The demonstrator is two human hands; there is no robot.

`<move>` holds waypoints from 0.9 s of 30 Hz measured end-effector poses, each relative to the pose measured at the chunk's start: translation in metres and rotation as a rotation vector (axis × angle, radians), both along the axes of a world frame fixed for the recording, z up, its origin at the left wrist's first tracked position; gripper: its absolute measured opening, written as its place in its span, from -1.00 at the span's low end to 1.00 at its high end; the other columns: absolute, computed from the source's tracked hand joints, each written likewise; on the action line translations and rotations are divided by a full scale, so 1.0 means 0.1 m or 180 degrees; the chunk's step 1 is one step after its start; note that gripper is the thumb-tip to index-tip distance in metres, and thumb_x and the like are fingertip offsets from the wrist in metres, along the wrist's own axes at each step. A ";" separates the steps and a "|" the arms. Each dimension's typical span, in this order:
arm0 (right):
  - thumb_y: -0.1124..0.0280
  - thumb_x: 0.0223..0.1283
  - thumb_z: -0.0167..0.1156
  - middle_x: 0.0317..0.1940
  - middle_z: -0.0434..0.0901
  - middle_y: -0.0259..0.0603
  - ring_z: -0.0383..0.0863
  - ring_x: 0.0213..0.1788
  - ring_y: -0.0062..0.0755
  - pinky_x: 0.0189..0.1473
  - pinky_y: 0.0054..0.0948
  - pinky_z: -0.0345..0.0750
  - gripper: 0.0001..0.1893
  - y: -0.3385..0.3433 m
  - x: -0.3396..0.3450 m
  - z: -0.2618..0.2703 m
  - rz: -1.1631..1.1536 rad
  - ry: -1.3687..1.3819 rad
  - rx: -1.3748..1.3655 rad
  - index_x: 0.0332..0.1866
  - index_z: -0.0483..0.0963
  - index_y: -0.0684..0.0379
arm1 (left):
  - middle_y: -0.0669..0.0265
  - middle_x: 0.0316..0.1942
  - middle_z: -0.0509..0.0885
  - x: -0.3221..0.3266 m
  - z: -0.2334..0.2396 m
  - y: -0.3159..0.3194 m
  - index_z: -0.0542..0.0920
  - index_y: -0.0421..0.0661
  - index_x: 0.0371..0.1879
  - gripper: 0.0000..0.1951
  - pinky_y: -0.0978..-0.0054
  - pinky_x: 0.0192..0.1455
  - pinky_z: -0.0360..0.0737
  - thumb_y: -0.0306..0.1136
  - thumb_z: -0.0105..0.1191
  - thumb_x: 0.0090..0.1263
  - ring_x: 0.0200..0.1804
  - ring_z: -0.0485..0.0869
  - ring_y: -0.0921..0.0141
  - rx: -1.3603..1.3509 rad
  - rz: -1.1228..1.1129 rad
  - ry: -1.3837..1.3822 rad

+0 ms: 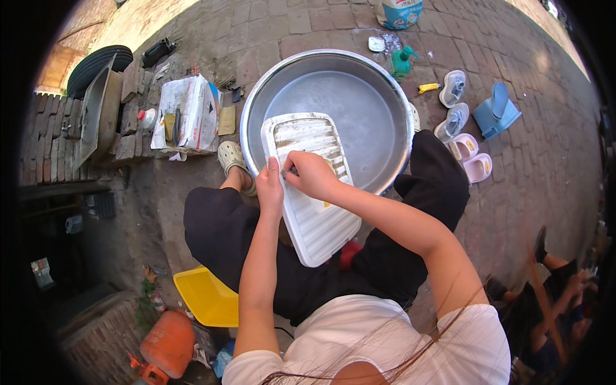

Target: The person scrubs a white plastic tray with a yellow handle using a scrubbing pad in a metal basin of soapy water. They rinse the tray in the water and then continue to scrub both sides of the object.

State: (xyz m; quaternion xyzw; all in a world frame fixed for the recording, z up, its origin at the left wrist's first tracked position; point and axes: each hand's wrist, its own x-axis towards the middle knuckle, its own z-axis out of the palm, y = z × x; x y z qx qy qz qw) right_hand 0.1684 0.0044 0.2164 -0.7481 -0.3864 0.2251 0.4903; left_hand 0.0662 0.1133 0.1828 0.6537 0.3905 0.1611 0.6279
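Note:
My left hand [270, 185] grips the left edge of a white ribbed plastic washboard [317, 231], its thumb along the rim. The board leans over the near rim of a large round metal basin [337, 91] and rests towards my lap. Brown dirt streaks its far ribs, while the near ribs look whiter. My right hand [310, 175] is closed on a small dark scouring pad [290, 171], held at the board's left edge close to my left thumb. A yellow mark on the board shows partly behind my right wrist.
Beyond the basin stand a green pump bottle [400, 63], a yellow tube [429, 88] and a detergent bag [399, 13]. Shoes [453, 89] and a blue plastic scoop [498, 111] lie right. A cardboard box [187, 113], yellow basin [207, 298] and orange gas cylinder [168, 342] are left. People sit lower right.

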 end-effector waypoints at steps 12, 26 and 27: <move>0.45 0.04 0.28 -0.39 0.62 -0.02 0.63 -0.28 -0.04 -0.20 -0.22 0.55 -0.86 -0.05 0.09 -0.07 -0.0170 0.0159 -0.0124 -0.36 0.49 0.25 | 0.48 -0.47 0.48 0.08 0.09 -0.05 0.56 -0.24 -0.33 -0.49 0.58 -0.30 0.34 0.05 -0.11 0.57 -0.37 0.35 0.61 0.0168 0.0045 -0.0007; 0.48 0.01 0.32 -0.47 0.63 -0.09 0.63 -0.43 -0.21 -0.33 -0.34 0.53 -0.86 0.02 0.07 -0.02 -0.0063 0.0170 0.0189 -0.38 0.51 0.27 | 0.47 -0.40 0.56 0.02 0.10 0.01 0.62 -0.29 -0.20 -0.55 0.62 -0.25 0.37 -0.05 -0.05 0.56 -0.32 0.40 0.64 -0.0035 0.0053 -0.0202; 0.48 0.01 0.32 -0.47 0.63 -0.10 0.63 -0.42 -0.21 -0.33 -0.35 0.53 -0.86 0.02 0.09 0.01 0.0019 0.0220 0.0200 -0.38 0.51 0.27 | 0.46 -0.40 0.56 0.03 0.13 0.00 0.62 -0.29 -0.19 -0.56 0.63 -0.25 0.38 -0.05 -0.05 0.56 -0.32 0.41 0.64 -0.0055 0.0104 -0.0214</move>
